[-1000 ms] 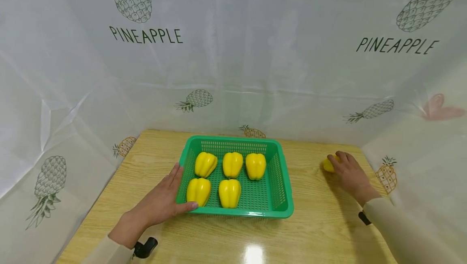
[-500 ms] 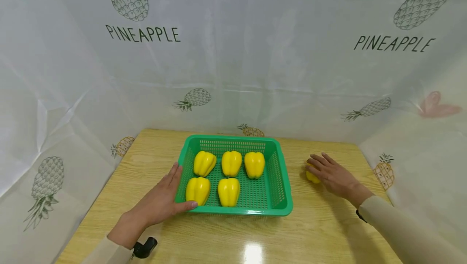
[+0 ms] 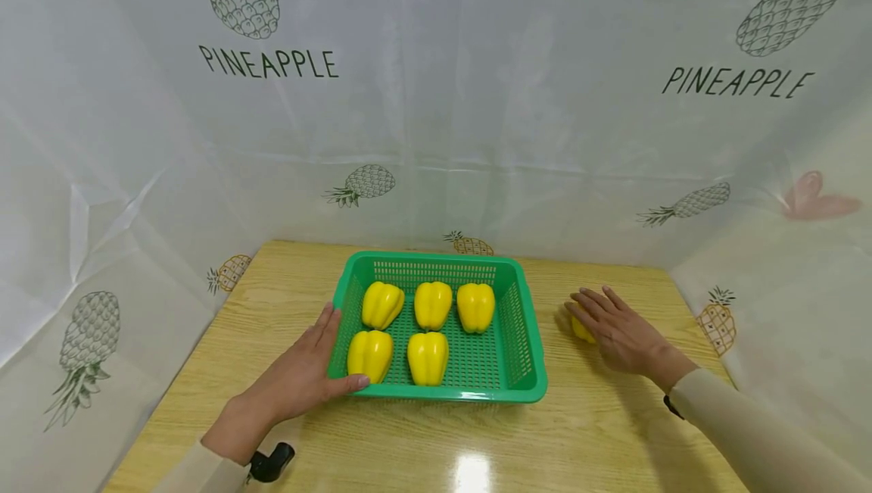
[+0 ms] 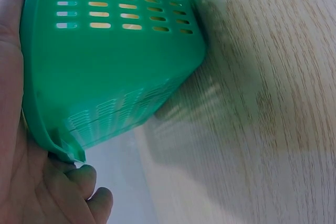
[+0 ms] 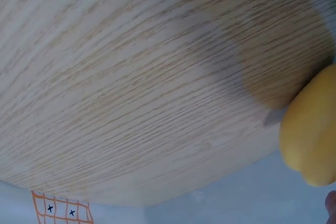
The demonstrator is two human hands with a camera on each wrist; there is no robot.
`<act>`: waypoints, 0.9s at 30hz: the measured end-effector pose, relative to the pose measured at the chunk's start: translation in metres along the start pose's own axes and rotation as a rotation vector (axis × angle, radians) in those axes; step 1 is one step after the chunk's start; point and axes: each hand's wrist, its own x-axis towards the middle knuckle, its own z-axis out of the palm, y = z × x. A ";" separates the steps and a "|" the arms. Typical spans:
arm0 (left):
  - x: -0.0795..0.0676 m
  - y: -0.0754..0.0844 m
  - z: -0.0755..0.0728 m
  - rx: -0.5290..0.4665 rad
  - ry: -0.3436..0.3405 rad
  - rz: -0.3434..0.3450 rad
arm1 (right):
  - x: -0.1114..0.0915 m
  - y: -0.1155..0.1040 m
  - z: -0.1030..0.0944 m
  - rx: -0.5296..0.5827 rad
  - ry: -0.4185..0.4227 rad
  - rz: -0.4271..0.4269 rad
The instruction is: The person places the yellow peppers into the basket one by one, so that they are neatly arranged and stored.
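Note:
A green plastic basket (image 3: 443,394) with slotted walls stands mid-table. Several yellow bell peppers lie in it in two rows, among them a back right one (image 3: 476,307). My left hand (image 3: 300,368) grips its left front corner, thumb on the front rim and fingers along the left side; in the left wrist view curled fingertips (image 4: 84,179) show by the rim. To the basket's right, my right hand (image 3: 623,332) holds another yellow bell pepper (image 3: 582,329), mostly hidden under the fingers. The right wrist view shows this bell pepper (image 5: 312,129) close to the wood, with one fingertip near it.
A light wooden table (image 3: 381,447) carries the basket. Pale plastic sheeting (image 3: 436,122) printed with pineapples rises behind the table and along both sides. Inside the basket, bare mesh floor (image 3: 480,368) shows at the front right.
The right hand has carried the bell pepper leftward from near the table's right side, closer to the basket, then slowed. The left hand and the basket have stayed in place.

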 end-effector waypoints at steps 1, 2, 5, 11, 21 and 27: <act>0.000 0.000 0.000 -0.001 0.001 0.000 | 0.000 -0.001 0.000 0.007 0.002 0.017; 0.000 0.000 0.000 -0.001 0.003 0.001 | 0.000 -0.002 0.000 0.013 0.006 0.037; -0.001 0.000 -0.001 -0.004 0.009 0.000 | 0.002 -0.004 -0.001 0.031 0.011 0.104; -0.001 0.000 0.000 -0.012 0.012 0.000 | 0.005 -0.008 0.000 0.031 0.000 0.244; -0.002 0.002 -0.001 -0.021 0.002 -0.005 | 0.003 -0.009 0.001 0.055 -0.106 0.390; -0.001 0.001 -0.001 0.001 0.019 0.002 | 0.003 -0.008 0.001 0.043 -0.079 0.400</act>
